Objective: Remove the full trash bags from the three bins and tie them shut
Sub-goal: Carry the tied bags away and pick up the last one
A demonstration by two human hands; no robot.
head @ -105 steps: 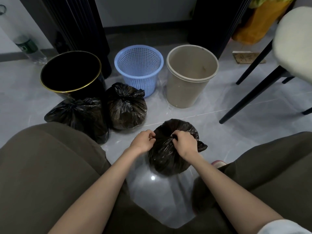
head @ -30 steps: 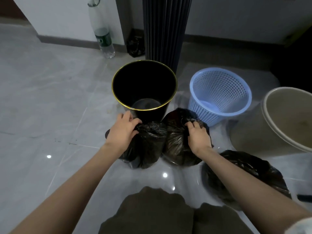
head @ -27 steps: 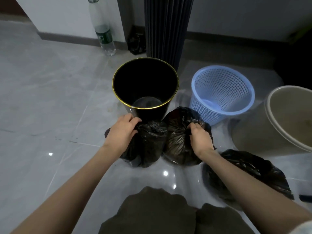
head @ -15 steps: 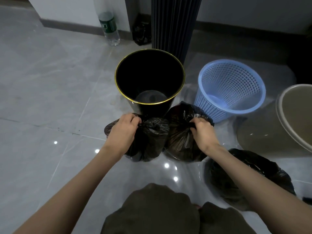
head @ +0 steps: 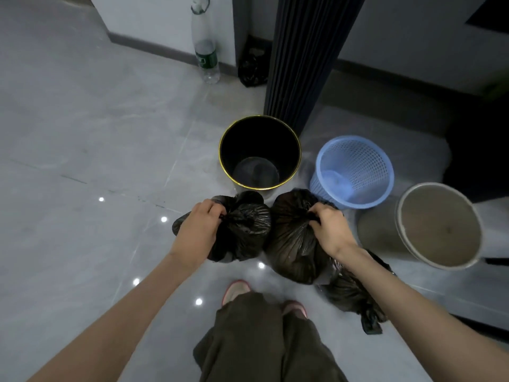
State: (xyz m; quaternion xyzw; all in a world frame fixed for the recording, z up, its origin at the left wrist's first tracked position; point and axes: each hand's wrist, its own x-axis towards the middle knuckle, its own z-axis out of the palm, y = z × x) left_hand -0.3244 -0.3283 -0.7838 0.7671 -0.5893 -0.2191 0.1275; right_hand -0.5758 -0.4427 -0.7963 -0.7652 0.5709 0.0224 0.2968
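Now left hand (head: pixel 197 232) grips left bag (head: pixel 248 227), right hand (head: pixel 330 230) middle bag (head: pixel 289 241).

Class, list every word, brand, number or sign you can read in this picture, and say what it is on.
Green label on the clear bottle: print too blurred to read.
No other writing shows.
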